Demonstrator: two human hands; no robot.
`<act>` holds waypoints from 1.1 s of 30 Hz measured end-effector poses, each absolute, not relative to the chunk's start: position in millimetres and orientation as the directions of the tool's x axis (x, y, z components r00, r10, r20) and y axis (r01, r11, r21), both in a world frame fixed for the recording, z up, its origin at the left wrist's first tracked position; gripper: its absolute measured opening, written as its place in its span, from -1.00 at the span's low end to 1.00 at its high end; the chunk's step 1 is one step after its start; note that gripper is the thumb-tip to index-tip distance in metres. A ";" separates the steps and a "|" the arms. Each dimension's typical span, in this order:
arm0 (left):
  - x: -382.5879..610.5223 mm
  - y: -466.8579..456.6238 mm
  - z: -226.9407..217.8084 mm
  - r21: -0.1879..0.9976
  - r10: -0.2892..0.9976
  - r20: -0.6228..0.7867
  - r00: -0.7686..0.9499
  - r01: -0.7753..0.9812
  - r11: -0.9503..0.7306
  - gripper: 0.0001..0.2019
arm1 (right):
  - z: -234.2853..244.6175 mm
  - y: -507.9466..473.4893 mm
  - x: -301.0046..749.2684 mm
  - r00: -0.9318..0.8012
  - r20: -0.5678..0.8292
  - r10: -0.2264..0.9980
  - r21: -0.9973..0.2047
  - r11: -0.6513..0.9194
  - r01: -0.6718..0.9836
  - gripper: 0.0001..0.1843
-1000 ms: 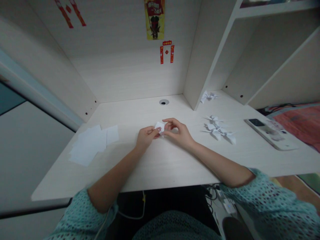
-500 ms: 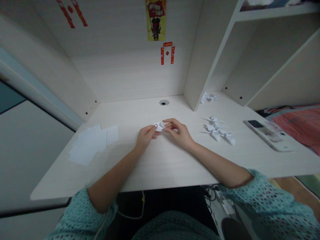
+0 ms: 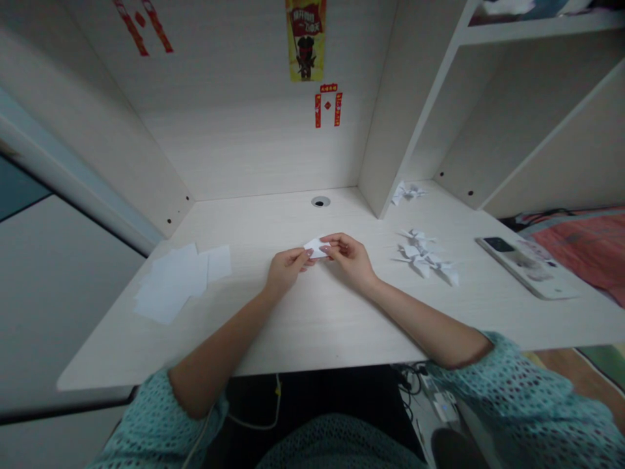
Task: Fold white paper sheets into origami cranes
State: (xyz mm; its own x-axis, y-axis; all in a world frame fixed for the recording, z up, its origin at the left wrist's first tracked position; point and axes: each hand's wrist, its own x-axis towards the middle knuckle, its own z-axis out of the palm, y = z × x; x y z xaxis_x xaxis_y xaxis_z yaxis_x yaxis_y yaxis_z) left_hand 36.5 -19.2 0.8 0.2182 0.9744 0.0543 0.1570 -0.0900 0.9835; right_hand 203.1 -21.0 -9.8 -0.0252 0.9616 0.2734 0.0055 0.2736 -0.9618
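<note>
A small folded piece of white paper [image 3: 317, 247] is held between both hands, just above the middle of the desk. My left hand [image 3: 287, 268] pinches its left end between thumb and fingers. On the right end, my right hand [image 3: 352, 260] is closed with the thumb in front and the fingers behind and above. Fingers cover both ends of the paper, so its full folded shape is partly hidden. To the right lie several folded white paper figures [image 3: 424, 255] with pointed tips. Loose white paper sheets [image 3: 173, 283] overlap in a spread on the left.
A phone [image 3: 525, 267] lies on the right of the desk [image 3: 312, 326]. More folded paper [image 3: 409, 192] sits beyond the upright divider [image 3: 415, 104]. A round cable hole [image 3: 321, 202] is near the back panel. Red cloth [image 3: 586, 247] lies at the far right.
The raised flap on the paper now lies flatter. My right thumb has moved onto the paper's front, and the paper has shifted slightly to the right.
</note>
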 end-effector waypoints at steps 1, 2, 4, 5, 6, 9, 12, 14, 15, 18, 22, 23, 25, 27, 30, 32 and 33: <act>36.1 -19.3 0.7 0.984 0.976 0.055 0.213 0.153 -0.089 -0.63 | -9.6 -20.6 203.4 -0.026 0.266 0.964 -0.964 0.266 0.003 -0.67; 35.8 -19.2 0.5 0.986 0.977 0.054 0.206 0.146 -0.085 -0.63 | -9.4 -20.3 203.8 -0.031 0.265 0.964 -0.964 0.265 0.005 -0.65; 35.3 -18.9 0.5 0.988 0.981 0.050 0.186 0.132 -0.075 -0.61 | -8.7 -20.4 204.6 -0.055 0.281 0.958 -0.959 0.283 0.024 -0.62; 35.2 -18.7 0.7 0.989 0.983 0.051 0.174 0.127 -0.074 -0.61 | -8.2 -20.8 204.9 -0.070 0.303 0.950 -0.951 0.306 0.042 -0.61; 35.0 -18.4 0.9 0.990 0.985 0.052 0.164 0.125 -0.073 -0.61 | -7.7 -21.4 205.2 -0.081 0.334 0.939 -0.938 0.339 0.067 -0.60; 34.9 -17.8 1.5 0.989 0.989 0.055 0.138 0.128 -0.073 -0.62 | -6.4 -23.9 206.6 -0.093 0.446 0.890 -0.870 0.456 0.189 -0.64; 34.6 -16.3 1.4 0.991 0.995 0.041 0.096 0.120 -0.052 -0.62 | -6.0 -25.2 210.6 -0.143 0.549 0.824 -0.752 0.561 0.346 -0.68; 34.2 -15.0 1.2 0.995 0.998 0.020 0.061 0.096 -0.026 -0.61 | -6.0 -24.9 214.3 -0.203 0.608 0.768 -0.633 0.623 0.461 -0.70; 34.1 -14.4 1.2 0.997 0.999 0.007 0.052 0.081 -0.012 -0.60 | -5.9 -24.5 216.2 -0.232 0.629 0.742 -0.567 0.642 0.516 -0.72; 34.3 -14.3 2.3 0.999 0.998 -0.017 0.065 0.053 0.014 -0.59 | -5.4 -23.8 219.4 -0.278 0.660 0.698 -0.427 0.652 0.626 -0.76; 37.0 -18.0 5.4 0.998 0.996 0.029 0.080 0.055 -0.034 -0.57 | -3.2 -26.0 217.5 -0.238 0.676 0.698 -0.450 0.647 0.616 -0.81; 37.9 -19.2 5.9 0.997 0.995 0.050 0.090 0.051 -0.055 -0.54 | -2.3 -26.9 216.2 -0.210 0.676 0.706 -0.484 0.641 0.596 -0.83; 39.6 -21.1 6.2 0.994 0.987 0.098 0.129 0.026 -0.102 -0.45 | -0.5 -28.7 213.5 -0.142 0.664 0.734 -0.570 0.619 0.540 -0.86; 40.9 -22.3 5.5 0.990 0.974 0.142 0.175 -0.012 -0.142 -0.35 | 1.2 -30.2 210.6 -0.088 0.639 0.764 -0.654 0.600 0.461 -0.88; 41.8 -23.2 4.8 0.984 0.963 0.181 0.198 -0.037 -0.177 -0.34 | 2.3 -32.0 206.6 -0.051 0.602 0.797 -0.734 0.578 0.357 -0.88; 41.6 -23.2 5.2 0.982 0.964 0.189 0.189 -0.023 -0.188 -0.38 | 2.6 -32.9 204.6 -0.044 0.585 0.810 -0.758 0.565 0.326 -0.87; 41.3 -23.1 5.7 0.981 0.963 0.193 0.187 -0.015 -0.194 -0.39 | 2.8 -33.2 204.0 -0.042 0.578 0.815 -0.765 0.559 0.319 -0.87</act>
